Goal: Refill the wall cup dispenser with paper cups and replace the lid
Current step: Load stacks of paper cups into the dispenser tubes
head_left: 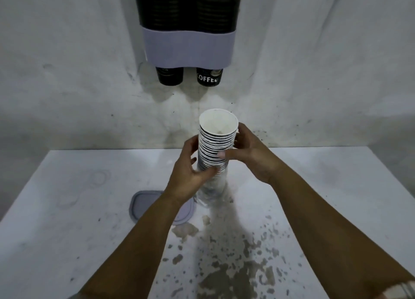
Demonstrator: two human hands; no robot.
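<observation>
Gripping: left hand (190,170) and right hand (249,150) both clasp the cup stack (215,146) mid-height.
Handling: light, crushable paper; likely topples.
Lid (143,206): near-left on table (67,209).

A plain drinks corner, likely a break room or pantry: a wall cup dispenser (188,27) hangs on a stained white wall (67,74), directly above a worn, paint-chipped white table (67,209).
</observation>
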